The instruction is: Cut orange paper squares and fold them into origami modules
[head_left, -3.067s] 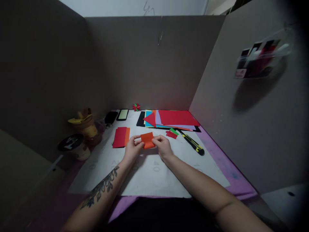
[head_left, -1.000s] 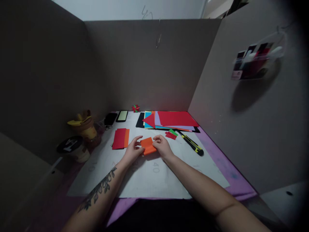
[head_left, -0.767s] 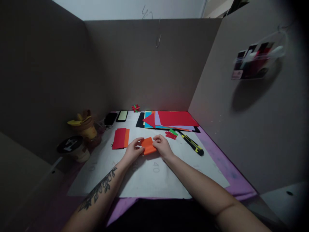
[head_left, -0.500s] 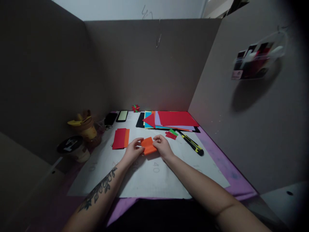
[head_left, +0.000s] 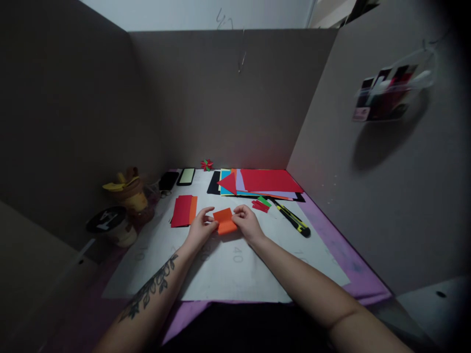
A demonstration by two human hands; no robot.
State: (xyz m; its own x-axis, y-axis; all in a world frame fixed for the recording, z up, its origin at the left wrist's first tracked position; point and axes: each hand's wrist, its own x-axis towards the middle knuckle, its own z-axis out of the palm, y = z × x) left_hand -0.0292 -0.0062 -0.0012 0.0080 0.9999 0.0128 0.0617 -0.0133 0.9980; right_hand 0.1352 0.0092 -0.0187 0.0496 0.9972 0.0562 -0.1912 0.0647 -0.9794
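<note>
Just 1 cam, worn on the head. It looks fwd & down from over the near edge of the table [head_left: 368,290], w/ that edge low in the pic and the far edge abt halfway up. It's close to the left hand [head_left: 200,228] & right hand [head_left: 249,225], but the view is wide: it also gets the back wall [head_left: 206,98], pretty much straight on, btwn 2 side walls

Dim booth w/ plain grey walls [head_left: 228,98], purple cloth [head_left: 356,267] under white sheet [head_left: 257,279].
</note>
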